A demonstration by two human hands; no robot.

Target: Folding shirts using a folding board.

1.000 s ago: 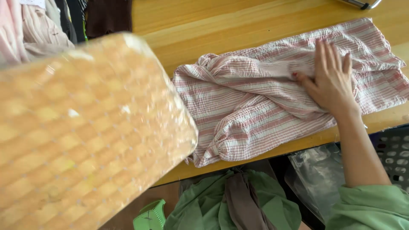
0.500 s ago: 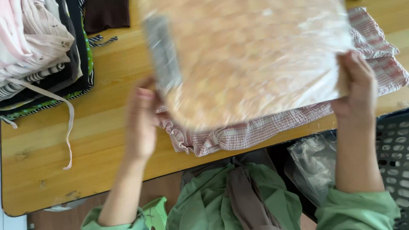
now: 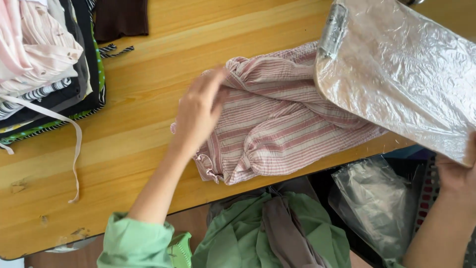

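Holding the board [image 3: 396, 79] up with our right hand [image 3: 458, 173], we press the shirt [image 3: 277, 129] flat under our open left hand [image 3: 198, 116].

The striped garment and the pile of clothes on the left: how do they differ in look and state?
The striped garment is a single piece, crumpled and spread loosely; the pile is several pieces folded and stacked. The garment is pink and white only; the pile mixes pink, black, green and striped fabrics. The left hand touches the garment and a wrapped board overlaps it; nothing touches the pile. Both rest on the wooden table.
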